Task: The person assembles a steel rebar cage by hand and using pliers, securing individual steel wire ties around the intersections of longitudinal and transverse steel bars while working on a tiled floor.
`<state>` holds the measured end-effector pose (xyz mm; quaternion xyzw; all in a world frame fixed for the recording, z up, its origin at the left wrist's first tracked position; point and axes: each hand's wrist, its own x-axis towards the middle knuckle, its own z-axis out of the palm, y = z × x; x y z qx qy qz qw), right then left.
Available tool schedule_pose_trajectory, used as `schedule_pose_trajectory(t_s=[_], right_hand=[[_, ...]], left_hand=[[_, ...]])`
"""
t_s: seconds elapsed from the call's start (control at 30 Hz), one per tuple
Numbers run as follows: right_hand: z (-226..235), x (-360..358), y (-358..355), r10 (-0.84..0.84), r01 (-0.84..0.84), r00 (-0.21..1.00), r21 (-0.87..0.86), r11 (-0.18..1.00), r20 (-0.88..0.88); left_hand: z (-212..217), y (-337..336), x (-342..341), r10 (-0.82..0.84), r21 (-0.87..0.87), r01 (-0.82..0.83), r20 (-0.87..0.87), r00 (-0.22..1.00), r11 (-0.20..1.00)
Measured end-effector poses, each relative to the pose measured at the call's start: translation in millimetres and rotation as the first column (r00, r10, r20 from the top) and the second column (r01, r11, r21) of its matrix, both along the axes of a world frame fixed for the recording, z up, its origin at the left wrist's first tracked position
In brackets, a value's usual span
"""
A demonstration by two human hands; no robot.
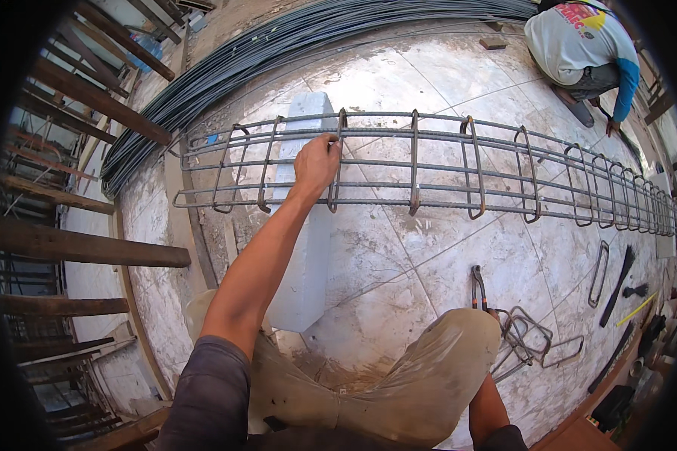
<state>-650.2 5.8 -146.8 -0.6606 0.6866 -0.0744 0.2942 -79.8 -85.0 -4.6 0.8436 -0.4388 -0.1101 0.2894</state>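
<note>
Head view: a long grey steel-bar cage spans the middle, its left part over a white rectangular block. The left hand pinches a brown bent-steel stirrup there; the right hand's grip, hidden behind the tan-trousered knee, I cannot tell. Stirrup-setting seems in hand; next likely calls for holding it square for tying.

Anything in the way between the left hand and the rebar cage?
Nothing visible: the left hand touches the rebar cage directly, at a stirrup near the white block.
</note>
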Motion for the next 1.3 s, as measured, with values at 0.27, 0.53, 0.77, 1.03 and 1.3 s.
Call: schedule_pose_trajectory(t_s=[0.27, 0.53, 0.77, 1.03, 1.3], right_hand=[[-17.3, -16.9, -21.3, 0.161, -0.169, 0.983, -0.096, 0.981, -0.09], [-20.4, -31.3, -33.1, 0.221, -0.214, 0.973, 0.087, 0.973, -0.072], [-28.0, -62.3, -22.7, 0.186, -0.201, 0.975, 0.123, 0.972, 0.123], [42.9, -73.9, -63.6, -0.126, 0.041, 0.973, 0.393, 0.918, 0.192], [218.7, -52.3, -128.3, -0.245, 0.242, 0.97, 0.122, 0.963, 0.007]], left_hand=[[1.0, -45.7, -0.2, 0.193, 0.22, -0.182, -0.029, 0.981, 0.958], [3.3, -48.0, 14.6, 0.246, 0.352, -0.223, -0.022, 0.969, 0.909], [0.5, -52.4, 7.5, 0.242, 0.346, -0.245, 0.052, 0.969, 0.906], [3.9, -42.0, 22.3, 0.283, 0.314, -0.255, -0.049, 0.958, 0.915], [38.0, -67.9, -39.5, 0.112, 0.135, -0.149, 0.249, 0.962, 0.98]])
